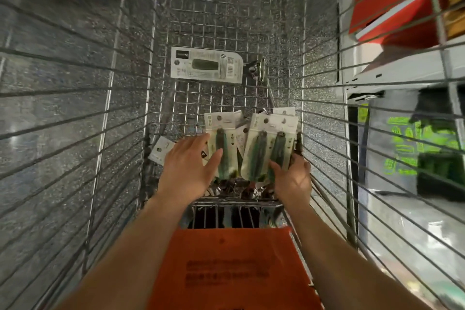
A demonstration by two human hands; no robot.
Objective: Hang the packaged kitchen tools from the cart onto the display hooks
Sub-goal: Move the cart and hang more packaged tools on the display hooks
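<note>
Down in a wire shopping cart [227,21], the left grip [188,166] lies flat, fingers straight, on one green-handled tool packet [222,133], while the right grip [293,178] clasps two neighbouring packets [259,148].

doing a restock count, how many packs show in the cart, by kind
green packs: 3
grey pack: 1
total: 4 in plain view; more card edges poke out beside and behind the green ones, too hidden to count
</note>
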